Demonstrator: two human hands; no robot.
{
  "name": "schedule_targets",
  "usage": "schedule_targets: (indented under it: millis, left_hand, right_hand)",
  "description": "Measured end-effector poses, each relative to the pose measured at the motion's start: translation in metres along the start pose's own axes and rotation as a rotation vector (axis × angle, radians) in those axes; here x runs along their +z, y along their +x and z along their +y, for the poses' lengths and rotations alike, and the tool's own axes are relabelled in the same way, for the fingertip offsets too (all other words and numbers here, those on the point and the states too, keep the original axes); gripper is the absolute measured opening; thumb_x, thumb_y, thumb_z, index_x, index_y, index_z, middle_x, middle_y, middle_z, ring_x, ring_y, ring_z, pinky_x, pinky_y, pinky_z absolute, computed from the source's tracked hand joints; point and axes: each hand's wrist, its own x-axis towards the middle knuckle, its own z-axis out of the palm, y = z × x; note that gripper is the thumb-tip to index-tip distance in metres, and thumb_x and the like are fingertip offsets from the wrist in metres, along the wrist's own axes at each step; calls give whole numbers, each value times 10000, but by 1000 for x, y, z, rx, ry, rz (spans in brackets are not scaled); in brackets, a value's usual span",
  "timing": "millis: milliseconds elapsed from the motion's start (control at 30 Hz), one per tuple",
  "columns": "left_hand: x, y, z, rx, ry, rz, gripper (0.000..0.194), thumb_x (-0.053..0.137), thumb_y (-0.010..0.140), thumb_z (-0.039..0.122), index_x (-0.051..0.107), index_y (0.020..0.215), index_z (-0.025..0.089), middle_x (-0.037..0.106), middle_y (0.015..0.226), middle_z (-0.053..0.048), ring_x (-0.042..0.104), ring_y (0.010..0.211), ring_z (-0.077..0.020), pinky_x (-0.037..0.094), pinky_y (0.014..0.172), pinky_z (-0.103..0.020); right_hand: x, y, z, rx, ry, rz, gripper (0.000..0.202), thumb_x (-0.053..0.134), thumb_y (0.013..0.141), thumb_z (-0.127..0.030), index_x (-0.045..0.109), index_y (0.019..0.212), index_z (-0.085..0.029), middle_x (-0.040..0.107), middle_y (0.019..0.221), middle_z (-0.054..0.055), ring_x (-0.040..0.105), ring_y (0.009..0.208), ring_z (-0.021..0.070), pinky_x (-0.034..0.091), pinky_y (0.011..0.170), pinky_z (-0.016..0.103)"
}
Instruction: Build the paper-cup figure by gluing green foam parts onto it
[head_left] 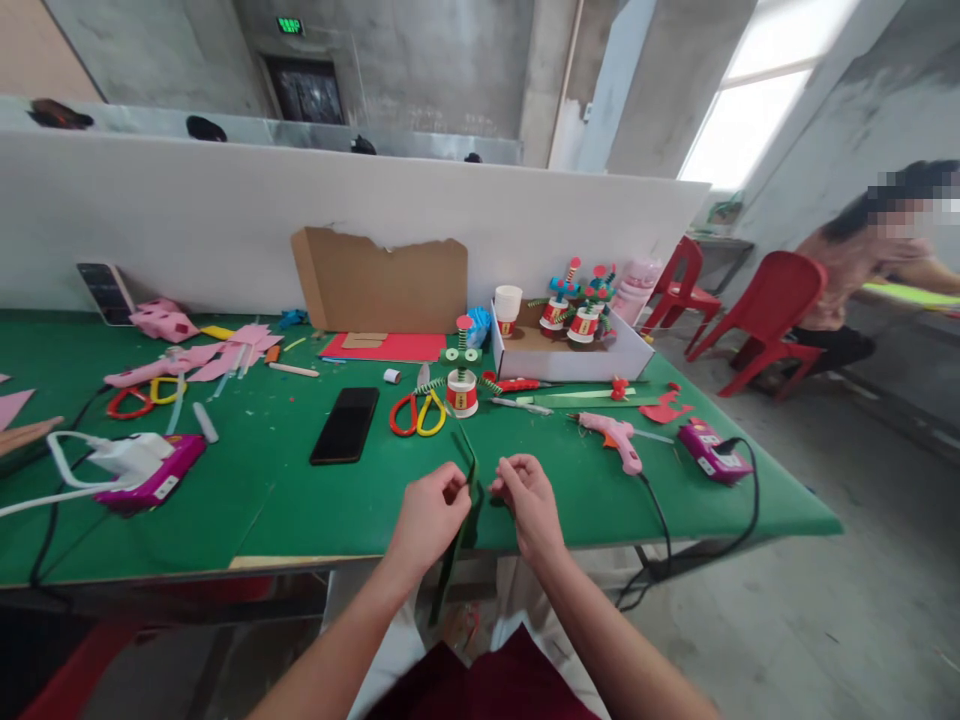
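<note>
My left hand (429, 512) is closed on a long dark green strip (448, 575), which hangs over the table's front edge and reaches up toward a small paper-cup figure (461, 392). Just right of the strip, my right hand (529, 500) has its fingers pinched together; what they hold, if anything, is too small to tell. The cup figure stands upright, with coiled green arms and a red ball on top. Scissors (417, 414) with red and yellow handles lie left of it. A pink glue gun (616, 438) rests to the right of my right hand.
A black phone (345, 426) lies left of my hands. Behind, a white box (574, 362) holds several cup figures. Purple power strips (716, 452) with cables sit at both sides. Pink scraps (236, 352) lie at left. A person (847, 250) sits far right, near red chairs (780, 300).
</note>
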Motion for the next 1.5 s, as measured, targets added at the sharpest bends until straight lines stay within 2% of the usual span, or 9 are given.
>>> schedule_targets:
  millis: [100, 233, 400, 633, 833, 933, 1067, 1233, 1500]
  left_hand:
    - [1, -5, 1, 150, 330, 104, 159, 449, 803, 137, 502, 660, 185, 557, 642, 7, 485, 605, -126, 329, 607, -247]
    - [3, -11, 1, 206, 419, 85, 172, 434, 830, 134, 508, 685, 193, 602, 705, -18, 534, 660, -141, 341, 623, -247]
    - [-1, -8, -1, 121, 249, 71, 153, 451, 808, 203, 503, 665, 194, 580, 631, 10, 502, 580, -125, 343, 593, -239]
    - [-8, 2, -10, -93, -287, -51, 204, 528, 716, 380, 528, 662, 183, 574, 561, 14, 515, 525, -131, 384, 521, -228]
    - [-6, 0, -8, -57, -284, -90, 197, 582, 677, 366, 546, 671, 172, 551, 534, 35, 484, 513, -106, 357, 512, -210]
    - [-4, -2, -8, -187, -408, -212, 294, 619, 653, 438, 530, 769, 183, 496, 492, 71, 430, 447, -96, 319, 448, -202]
    - [-5, -5, -12, -276, -487, -364, 367, 631, 623, 501, 419, 653, 202, 473, 497, 71, 445, 452, -95, 349, 443, -202]
    - [-25, -10, -21, -190, -345, -381, 348, 633, 612, 462, 420, 586, 189, 407, 507, 75, 401, 476, -78, 349, 463, -195]
    - [-59, -18, -38, -290, -300, -295, 364, 647, 588, 507, 486, 634, 183, 446, 535, 69, 438, 510, -91, 423, 492, -209]
  right_hand:
    - [3, -8, 4, -32, -151, -108, 433, 801, 565, -532, 543, 637, -190, 535, 540, -62, 509, 517, 83, 424, 547, 215]
    - [7, -15, 6, -24, -214, -193, 404, 785, 585, -519, 554, 620, -189, 550, 568, -45, 498, 538, 97, 416, 540, 227]
    - [6, -16, 6, 10, -179, -175, 374, 793, 593, -462, 544, 628, -185, 547, 548, -55, 506, 529, 86, 415, 547, 214]
    - [1, -14, 3, 257, 64, -220, 442, 853, 507, -393, 494, 673, -195, 560, 519, -77, 506, 460, 65, 440, 516, 194]
    - [2, -7, -3, 217, 42, -212, 349, 842, 542, -318, 584, 728, -173, 630, 627, -46, 537, 510, 72, 448, 537, 197]
    - [5, -7, -1, 171, 59, -184, 371, 853, 530, -344, 626, 772, -180, 687, 729, -18, 597, 614, 108, 483, 611, 226]
    - [4, -8, 1, 147, 65, -117, 402, 866, 506, -402, 651, 763, -180, 707, 727, -6, 606, 610, 125, 501, 625, 257]
    - [-9, 2, -2, 101, 24, -30, 432, 860, 497, -451, 666, 769, -175, 702, 692, -3, 584, 576, 128, 478, 558, 256]
    - [-26, 12, -21, 27, -109, 69, 439, 869, 445, -453, 646, 679, -155, 604, 543, -49, 496, 466, 80, 453, 476, 224]
